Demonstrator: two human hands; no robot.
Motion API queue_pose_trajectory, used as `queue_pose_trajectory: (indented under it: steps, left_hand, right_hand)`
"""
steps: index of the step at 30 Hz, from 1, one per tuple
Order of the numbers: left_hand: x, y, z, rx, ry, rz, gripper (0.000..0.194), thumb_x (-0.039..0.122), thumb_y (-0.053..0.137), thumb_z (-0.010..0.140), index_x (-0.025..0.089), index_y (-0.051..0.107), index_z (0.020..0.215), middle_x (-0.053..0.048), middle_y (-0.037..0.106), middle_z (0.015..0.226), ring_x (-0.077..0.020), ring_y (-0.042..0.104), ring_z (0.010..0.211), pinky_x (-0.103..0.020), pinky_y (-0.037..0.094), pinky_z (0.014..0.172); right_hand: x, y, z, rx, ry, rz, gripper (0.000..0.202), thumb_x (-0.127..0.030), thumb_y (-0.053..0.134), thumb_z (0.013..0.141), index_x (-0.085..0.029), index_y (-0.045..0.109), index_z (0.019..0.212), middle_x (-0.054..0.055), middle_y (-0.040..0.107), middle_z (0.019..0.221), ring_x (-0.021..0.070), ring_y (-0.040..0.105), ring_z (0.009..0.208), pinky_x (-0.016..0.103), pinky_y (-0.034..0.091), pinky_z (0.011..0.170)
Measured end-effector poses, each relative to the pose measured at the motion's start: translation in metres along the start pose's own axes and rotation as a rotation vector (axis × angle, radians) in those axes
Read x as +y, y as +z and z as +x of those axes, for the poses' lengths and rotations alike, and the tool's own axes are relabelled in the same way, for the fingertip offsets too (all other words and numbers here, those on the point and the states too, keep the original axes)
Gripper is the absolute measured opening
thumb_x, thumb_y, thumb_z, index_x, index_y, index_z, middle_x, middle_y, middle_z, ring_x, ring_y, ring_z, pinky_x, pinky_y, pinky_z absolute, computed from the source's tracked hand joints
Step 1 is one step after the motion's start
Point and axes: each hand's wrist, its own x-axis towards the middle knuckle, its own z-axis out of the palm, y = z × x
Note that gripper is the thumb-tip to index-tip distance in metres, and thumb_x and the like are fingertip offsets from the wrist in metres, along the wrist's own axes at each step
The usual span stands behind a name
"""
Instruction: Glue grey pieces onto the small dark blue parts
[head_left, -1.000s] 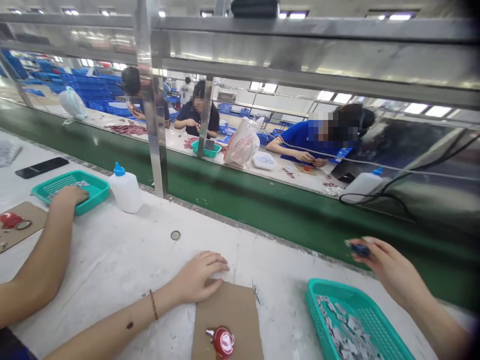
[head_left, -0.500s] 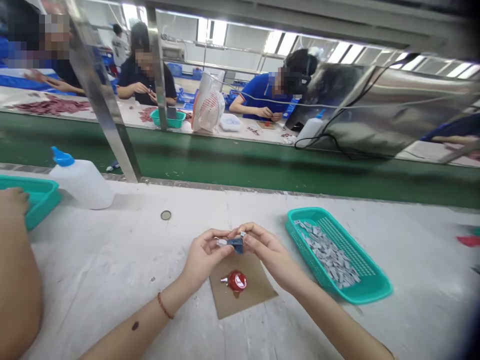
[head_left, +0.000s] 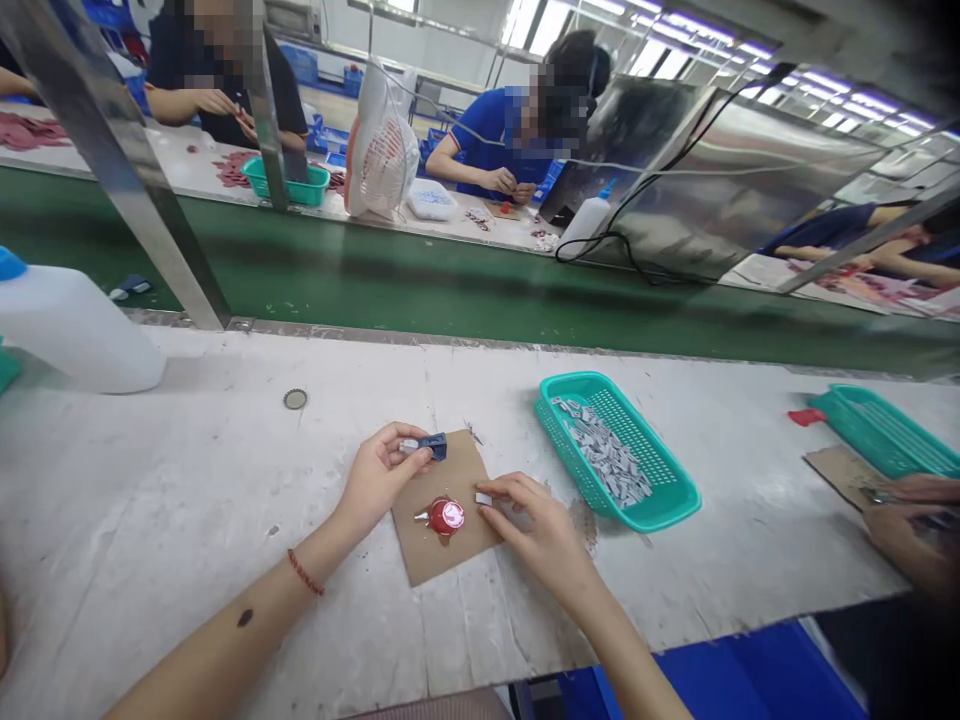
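- I see my two hands well apart, each pinching one small thing.
- My left hand holds a dark blue piece between thumb and fingers, over the far part of the cardboard. Its end sticks out past my fingertips, maybe so I can see it well.
- My right hand pinches a little pale piece by the tips, just over the cardboard's right edge. I guess it is too small for a full grip.
- Between and below those pieces, a red round thing sits on the cardboard, its silver tip pointing left. A brown patch shows by it, so the cardboard may keep the table clean.
- A green basket of gray bits sits to the right, likely for easy reach.
- A bottle cap and a white bottle are off to the left.
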Motion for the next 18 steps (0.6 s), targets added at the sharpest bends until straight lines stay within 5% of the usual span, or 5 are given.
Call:
queue_pose_trajectory:
  steps: [3,9,18]
  left_hand:
    - [-0.001,0.001,-0.002,-0.016,-0.003,0.013,0.030,0.040,0.071,0.080,0.018,0.057,0.095,-0.005,0.068,0.098,-0.0171,0.071,0.080,-0.027,0.057,0.071]
    - [-0.004,0.002,-0.004,-0.045,0.038,0.024,0.023,0.033,0.066,0.084,0.019,0.053,0.097,-0.005,0.068,0.101,-0.0179,0.073,0.085,-0.028,0.055,0.077]
    - [-0.006,0.002,-0.002,-0.034,0.023,0.022,0.018,0.020,0.069,0.077,0.018,0.061,0.093,-0.005,0.072,0.094,-0.0169,0.070,0.084,-0.034,0.056,0.086]
  right_hand:
    - [-0.001,-0.001,-0.001,-0.011,-0.005,0.004,0.021,-0.029,0.056,0.093,-0.024,0.064,0.113,0.006,0.064,0.097,0.0229,0.061,0.093,0.038,0.048,0.081]
    - [-0.004,-0.001,0.000,0.051,-0.044,-0.030,0.015,-0.028,0.053,0.095,-0.022,0.066,0.098,0.007,0.064,0.093,0.0234,0.061,0.090,0.038,0.048,0.079]
    - [-0.048,-0.007,0.000,0.021,-0.122,0.075,0.016,-0.029,0.055,0.094,-0.025,0.071,0.097,0.007,0.065,0.092,0.0217,0.062,0.087,0.033,0.051,0.070]
